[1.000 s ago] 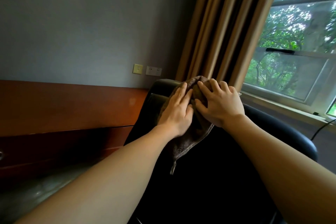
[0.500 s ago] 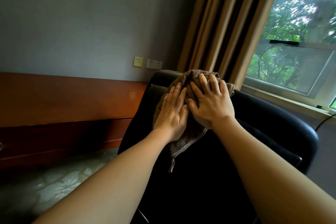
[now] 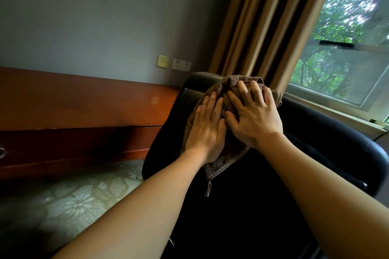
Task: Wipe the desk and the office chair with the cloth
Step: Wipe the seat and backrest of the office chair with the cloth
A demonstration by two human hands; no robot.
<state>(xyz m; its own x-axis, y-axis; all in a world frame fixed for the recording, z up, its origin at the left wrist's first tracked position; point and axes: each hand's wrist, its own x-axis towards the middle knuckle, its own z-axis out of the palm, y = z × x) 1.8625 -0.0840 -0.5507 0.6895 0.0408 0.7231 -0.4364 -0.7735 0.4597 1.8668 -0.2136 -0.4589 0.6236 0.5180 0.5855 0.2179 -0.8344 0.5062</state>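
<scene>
While the brown cloth (image 3: pixel 229 157) is lying draped over the upper backrest of the black office chair (image 3: pixel 242 216), both hands are pressing it against the upholstery. A narrow loop at the cloth's lower corner is hanging down the backrest.

The left hand (image 3: pixel 207 130) is lying flat on the left part of the cloth, fingers straight and close together, gripping nothing. The right hand (image 3: pixel 254 118) is lying just beside it and slightly higher, fingers straight and spread, with the fingertips reaching the cloth's bunched upper edge. The two hands are touching at the thumbs.

The chair's armrest (image 3: pixel 341 134) is curving away to the right. The wooden desk (image 3: pixel 73 107) is standing to the left of the chair against the grey wall (image 3: pixel 105 17), which is carrying a yellow plate (image 3: pixel 162 61) and a white socket (image 3: pixel 181 65). Tan curtains (image 3: pixel 263 27) are hanging behind the chair, beside a window (image 3: pixel 347 59). A floral carpet (image 3: pixel 84 195) is covering the floor.
</scene>
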